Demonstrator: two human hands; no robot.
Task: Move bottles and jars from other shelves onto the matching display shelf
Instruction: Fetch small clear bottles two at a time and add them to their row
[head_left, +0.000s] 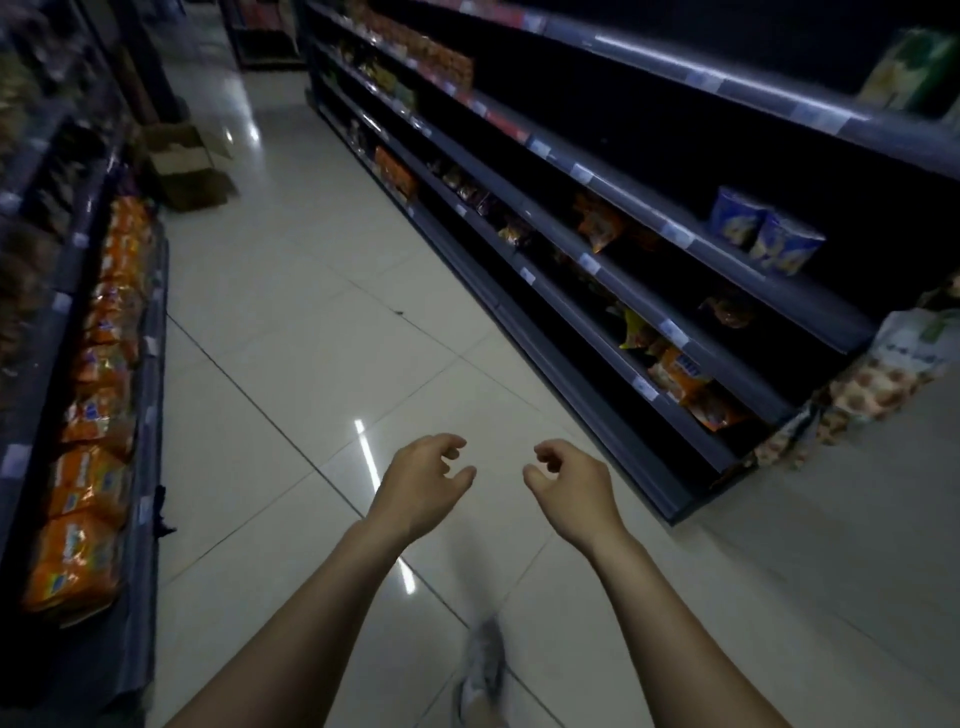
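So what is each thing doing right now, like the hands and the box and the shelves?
left hand: empty, fingers loosely curled
right hand: empty, fingers loosely curled
cardboard box: on the floor, flaps open
right shelves: mostly bare
orange packets: lined along the left bottom shelf
shoe: blurred

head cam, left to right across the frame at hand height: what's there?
Orange snack packs on the low left shelf → left hand, empty, fingers curled → right hand, empty too → base of the right shelf unit → tiled floor. No bottles or jars visible along that line.
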